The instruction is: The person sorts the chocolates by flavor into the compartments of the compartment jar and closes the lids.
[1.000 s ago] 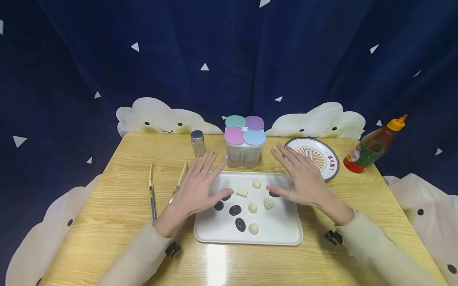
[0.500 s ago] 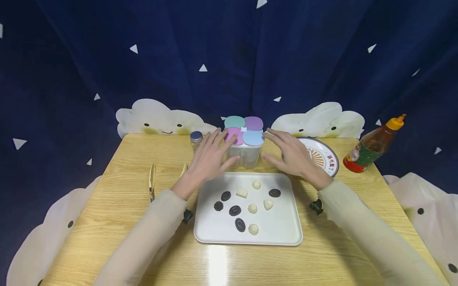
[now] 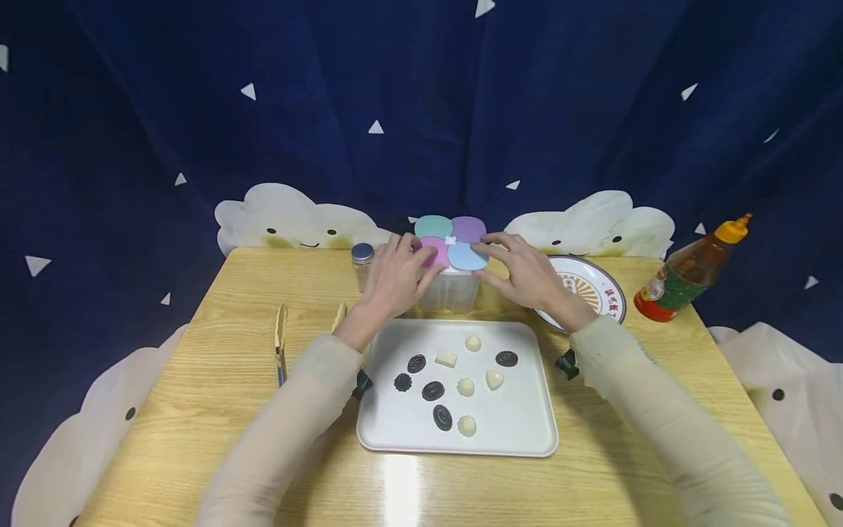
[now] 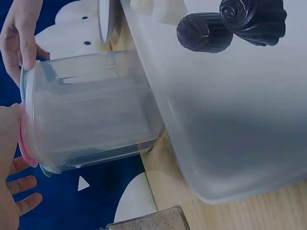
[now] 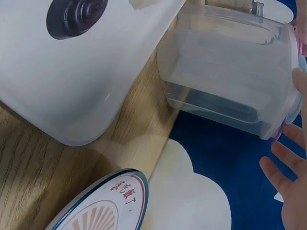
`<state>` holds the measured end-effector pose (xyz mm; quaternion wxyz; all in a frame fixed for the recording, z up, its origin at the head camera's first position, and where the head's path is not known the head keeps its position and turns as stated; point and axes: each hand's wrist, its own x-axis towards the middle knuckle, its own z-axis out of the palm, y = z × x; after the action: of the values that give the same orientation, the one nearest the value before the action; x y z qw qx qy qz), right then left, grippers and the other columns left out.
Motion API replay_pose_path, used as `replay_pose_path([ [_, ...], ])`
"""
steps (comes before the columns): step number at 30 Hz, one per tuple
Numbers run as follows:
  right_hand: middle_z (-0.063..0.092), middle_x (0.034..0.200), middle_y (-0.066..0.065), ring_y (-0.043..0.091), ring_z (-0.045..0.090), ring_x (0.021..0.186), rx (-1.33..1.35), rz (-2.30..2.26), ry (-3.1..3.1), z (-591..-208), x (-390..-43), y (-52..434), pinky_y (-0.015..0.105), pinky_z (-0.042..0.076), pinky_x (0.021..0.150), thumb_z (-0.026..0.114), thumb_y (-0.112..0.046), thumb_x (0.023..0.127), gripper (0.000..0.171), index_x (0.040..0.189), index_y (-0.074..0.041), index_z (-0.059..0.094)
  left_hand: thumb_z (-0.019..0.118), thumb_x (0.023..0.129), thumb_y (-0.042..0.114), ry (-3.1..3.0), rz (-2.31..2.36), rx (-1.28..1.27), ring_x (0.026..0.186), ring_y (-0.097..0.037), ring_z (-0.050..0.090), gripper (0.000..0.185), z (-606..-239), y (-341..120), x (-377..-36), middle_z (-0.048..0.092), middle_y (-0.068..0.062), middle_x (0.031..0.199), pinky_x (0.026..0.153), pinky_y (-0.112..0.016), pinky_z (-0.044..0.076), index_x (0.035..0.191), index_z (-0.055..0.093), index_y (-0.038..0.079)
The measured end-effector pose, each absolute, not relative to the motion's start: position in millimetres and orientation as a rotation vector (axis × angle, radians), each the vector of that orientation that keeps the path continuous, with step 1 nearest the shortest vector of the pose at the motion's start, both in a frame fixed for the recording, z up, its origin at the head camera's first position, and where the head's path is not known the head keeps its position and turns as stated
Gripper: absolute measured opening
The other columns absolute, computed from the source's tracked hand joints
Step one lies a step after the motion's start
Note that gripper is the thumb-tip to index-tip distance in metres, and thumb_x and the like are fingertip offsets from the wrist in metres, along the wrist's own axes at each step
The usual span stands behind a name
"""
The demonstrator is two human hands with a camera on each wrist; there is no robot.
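Observation:
A clear plastic storage container (image 3: pixel 457 293) stands behind the white tray (image 3: pixel 514 424), its lid having green, purple, pink and blue flaps. My left hand (image 3: pixel 393 279) is at the lid's left side, its thumb touching the pink flap (image 4: pixel 24 136) in the left wrist view; its other fingers are spread past the lid. My right hand (image 3: pixel 527 277) is at the right side, by the blue flap (image 3: pixel 469 257). Its thumb rests at the lid's rim (image 5: pixel 291 57), with the remaining fingers spread beyond. Dark chocolates (image 3: pixel 443 418) and white chocolates (image 3: pixel 466 426) lie scattered on the tray.
Metal tongs (image 3: pixel 280 340) lie on the table's left side, partly behind my left arm. A small jar (image 3: pixel 361 255) with a dark lid stands left of the container. To the right are a printed plate (image 3: pixel 609 293) and a sauce bottle (image 3: pixel 681 284) with a yellow cap.
Both hands have moved from above the tray forward and inward to the container's lid, and their fingers have bent more. The container, tray and chocolates stay in place.

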<state>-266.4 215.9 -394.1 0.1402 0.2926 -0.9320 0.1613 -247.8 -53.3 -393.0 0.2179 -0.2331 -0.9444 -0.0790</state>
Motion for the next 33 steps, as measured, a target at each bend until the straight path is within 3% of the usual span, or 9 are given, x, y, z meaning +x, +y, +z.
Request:
replay_pose_path([
  [7,0.062,0.143,0.011,0.034,0.059,0.129,0.853,0.447,-2.687,-394.0,-263.9,213.8,0.055,0.055,0.096,0.068,-0.042,0.102,0.049,0.145,-0.02,0.064,0.057,0.105,0.051,-2.589,-0.248,-0.647,0.105,-0.033,0.06,0.038,-393.6,-53.1,-249.0,0.066,-0.012,0.12,0.079,-0.044,0.054,0.123,0.072,0.021],
  [16,0.065,0.132,0.014,0.034,0.06,0.12,0.891,0.406,-2.628,-396.2,-252.4,208.1,0.051,0.053,0.098,0.066,-0.04,0.103,0.044,0.141,-0.018,0.067,0.056,0.108,0.042,-2.632,-0.242,-0.636,0.112,-0.033,0.061,0.034,-393.5,-62.3,-254.4,0.066,-0.011,0.125,0.086,-0.044,0.056,0.133,0.07,0.024],
  [27,0.068,0.121,0.011,0.033,0.06,0.111,0.898,0.341,-2.543,-402.4,-248.8,194.7,0.046,0.052,0.091,0.066,-0.039,0.102,0.039,0.135,-0.019,0.072,0.051,0.111,0.038,-2.683,-0.213,-0.661,0.117,-0.032,0.059,0.034,-391.3,-75.0,-263.6,0.065,-0.01,0.131,0.091,-0.046,0.056,0.138,0.067,0.024],
  [33,0.068,0.123,0.012,0.033,0.059,0.111,0.913,0.355,-2.529,-397.5,-251.2,195.1,0.048,0.05,0.093,0.068,-0.04,0.1,0.038,0.13,-0.017,0.074,0.059,0.108,0.035,-2.641,-0.239,-0.755,0.115,-0.031,0.06,0.03,-387.5,-78.8,-265.6,0.066,-0.011,0.127,0.096,-0.045,0.053,0.131,0.069,0.019],
])
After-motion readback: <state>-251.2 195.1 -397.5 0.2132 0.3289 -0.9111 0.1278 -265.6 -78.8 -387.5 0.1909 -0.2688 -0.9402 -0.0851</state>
